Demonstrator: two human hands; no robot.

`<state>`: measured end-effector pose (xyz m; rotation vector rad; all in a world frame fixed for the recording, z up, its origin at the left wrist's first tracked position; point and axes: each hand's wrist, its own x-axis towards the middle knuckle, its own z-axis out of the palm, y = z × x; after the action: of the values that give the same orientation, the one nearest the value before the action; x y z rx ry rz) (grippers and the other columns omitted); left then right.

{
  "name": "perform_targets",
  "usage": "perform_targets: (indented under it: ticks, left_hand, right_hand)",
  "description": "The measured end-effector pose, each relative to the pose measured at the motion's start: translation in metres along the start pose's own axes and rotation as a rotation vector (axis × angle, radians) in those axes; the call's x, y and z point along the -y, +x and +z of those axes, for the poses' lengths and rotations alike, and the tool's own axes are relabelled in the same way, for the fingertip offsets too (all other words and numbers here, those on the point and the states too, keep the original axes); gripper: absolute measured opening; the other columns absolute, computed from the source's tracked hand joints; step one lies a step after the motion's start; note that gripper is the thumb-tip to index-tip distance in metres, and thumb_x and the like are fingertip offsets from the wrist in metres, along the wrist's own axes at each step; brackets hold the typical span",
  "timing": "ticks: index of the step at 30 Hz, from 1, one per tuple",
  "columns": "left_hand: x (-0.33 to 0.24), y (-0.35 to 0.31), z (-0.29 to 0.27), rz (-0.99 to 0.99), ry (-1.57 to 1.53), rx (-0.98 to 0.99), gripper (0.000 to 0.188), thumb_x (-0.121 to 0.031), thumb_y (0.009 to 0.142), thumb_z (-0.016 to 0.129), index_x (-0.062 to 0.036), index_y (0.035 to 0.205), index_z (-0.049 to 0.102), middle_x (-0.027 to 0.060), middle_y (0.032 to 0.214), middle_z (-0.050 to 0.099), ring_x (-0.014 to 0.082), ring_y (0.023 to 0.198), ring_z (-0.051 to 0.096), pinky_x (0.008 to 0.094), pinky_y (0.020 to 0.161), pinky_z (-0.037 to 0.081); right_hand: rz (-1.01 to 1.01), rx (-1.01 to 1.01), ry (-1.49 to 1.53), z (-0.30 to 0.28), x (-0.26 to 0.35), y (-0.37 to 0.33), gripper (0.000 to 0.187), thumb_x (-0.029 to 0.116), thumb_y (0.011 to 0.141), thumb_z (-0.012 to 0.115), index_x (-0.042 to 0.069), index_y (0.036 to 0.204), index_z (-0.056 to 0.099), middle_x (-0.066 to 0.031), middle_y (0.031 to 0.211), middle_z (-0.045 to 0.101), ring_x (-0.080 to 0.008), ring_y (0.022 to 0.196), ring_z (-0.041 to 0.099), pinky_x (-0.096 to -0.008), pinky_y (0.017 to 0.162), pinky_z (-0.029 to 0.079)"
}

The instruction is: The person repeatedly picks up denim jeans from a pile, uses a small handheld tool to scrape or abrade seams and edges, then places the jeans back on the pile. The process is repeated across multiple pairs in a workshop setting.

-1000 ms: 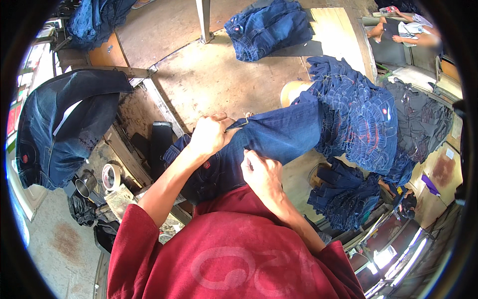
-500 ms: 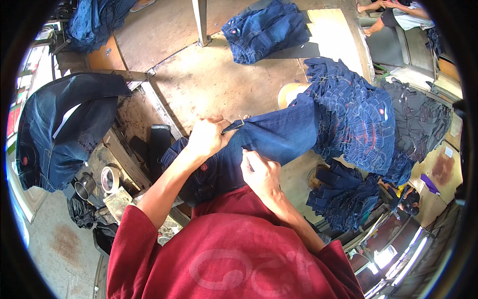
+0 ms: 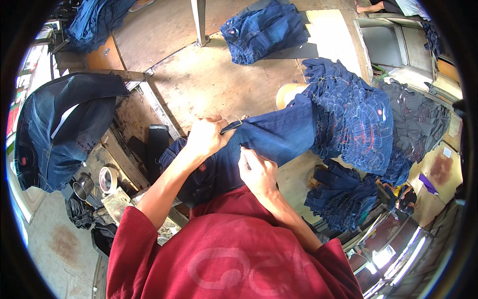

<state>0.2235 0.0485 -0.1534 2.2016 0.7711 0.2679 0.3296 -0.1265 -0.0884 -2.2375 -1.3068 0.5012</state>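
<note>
Both hands have hardly moved in the last second: the left hand stays clenched on the jeans spread over the worktop, while the right hand pinches the denim slightly nearer the body.

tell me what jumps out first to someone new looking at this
Dark blue jeans stretched across the middle, gripped by the left hand and the right hand. To the right, a big stack of folded jeans hangs over the wooden table; another bundle lies at the top.
</note>
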Motion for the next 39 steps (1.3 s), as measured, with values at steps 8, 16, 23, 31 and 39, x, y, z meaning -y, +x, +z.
perform_targets:
  ticks: [8,16,23,31,39]
  left_hand:
    - [-0.002,0.002,-0.002,0.002,-0.004,-0.008,0.021,-0.02,0.081,0.09,-0.0057,0.095,0.084,0.0117,0.08,0.074,0.0321,0.07,0.075,0.0403,0.066,0.06]
    - [-0.002,0.0,-0.002,0.004,-0.016,-0.002,0.026,-0.028,0.083,0.089,-0.0047,0.092,0.081,0.0133,0.083,0.075,0.0328,0.075,0.077,0.0418,0.069,0.063]
    - [-0.003,0.002,-0.002,0.017,0.002,-0.021,0.022,-0.021,0.082,0.09,-0.0058,0.097,0.084,0.012,0.083,0.075,0.0331,0.073,0.076,0.0408,0.068,0.061]
    - [0.0,0.0,0.001,-0.026,0.013,0.01,0.024,-0.022,0.081,0.091,-0.007,0.1,0.085,0.0112,0.084,0.075,0.0321,0.072,0.076,0.0407,0.068,0.061]
    - [0.0,-0.001,0.002,-0.022,0.008,0.007,0.023,-0.023,0.083,0.089,-0.0083,0.101,0.085,0.0111,0.083,0.075,0.0322,0.071,0.076,0.0405,0.068,0.061]
  right_hand:
    - [0.005,0.034,-0.046,-0.004,-0.001,-0.004,0.007,0.006,0.094,0.077,0.009,0.091,0.071,-0.0075,0.067,0.07,-0.0249,0.058,0.072,-0.038,0.053,0.057]
    - [-0.034,0.092,-0.127,-0.004,-0.006,0.001,0.008,0.007,0.094,0.077,0.009,0.091,0.07,-0.0081,0.067,0.07,-0.0251,0.056,0.071,-0.0383,0.052,0.057]
    - [-0.016,-0.005,-0.04,-0.002,-0.006,0.004,0.013,0.008,0.095,0.077,0.01,0.087,0.068,-0.008,0.062,0.066,-0.0258,0.053,0.069,-0.0392,0.05,0.055]
    - [-0.034,0.061,-0.057,-0.009,-0.009,0.005,0.013,0.008,0.095,0.077,0.01,0.087,0.068,-0.008,0.063,0.067,-0.0257,0.053,0.069,-0.039,0.05,0.055]
    - [-0.064,0.062,-0.153,-0.007,-0.009,0.003,0.012,0.008,0.096,0.077,0.009,0.087,0.069,-0.0089,0.064,0.068,-0.0268,0.054,0.07,-0.039,0.05,0.056]
